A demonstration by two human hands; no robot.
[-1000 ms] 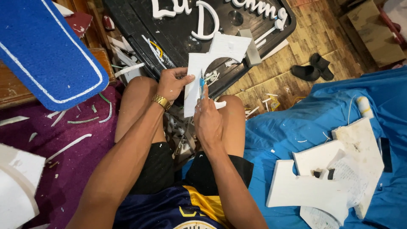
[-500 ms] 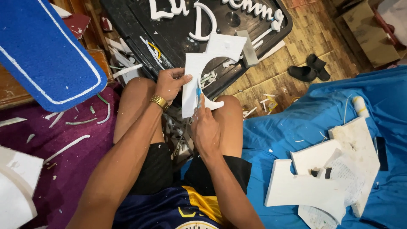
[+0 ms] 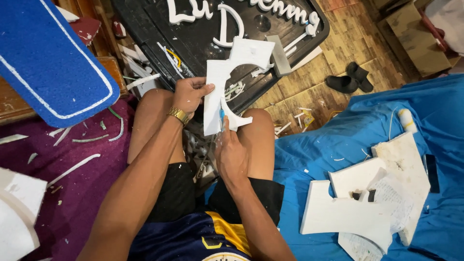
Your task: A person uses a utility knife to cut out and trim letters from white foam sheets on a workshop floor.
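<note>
The left hand (image 3: pixel 188 94) pinches a white foam cutout (image 3: pixel 227 82) above the knees, while the right hand (image 3: pixel 231 154) fingers clamp what looks like a blue-handled knife (image 3: pixel 222 117). Its curved inner edge seems mostly cut; trimming near the lower tab remains.

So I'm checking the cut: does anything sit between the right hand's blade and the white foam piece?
Nothing visible does. The right hand holds the blue cutter directly against the white foam piece, which the left hand grips at its left edge.

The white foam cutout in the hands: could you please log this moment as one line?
left hand: grips white foam cutout edge | right hand: holds blue-handled knife against cutout | nearby: black tray, blue sheet
</note>
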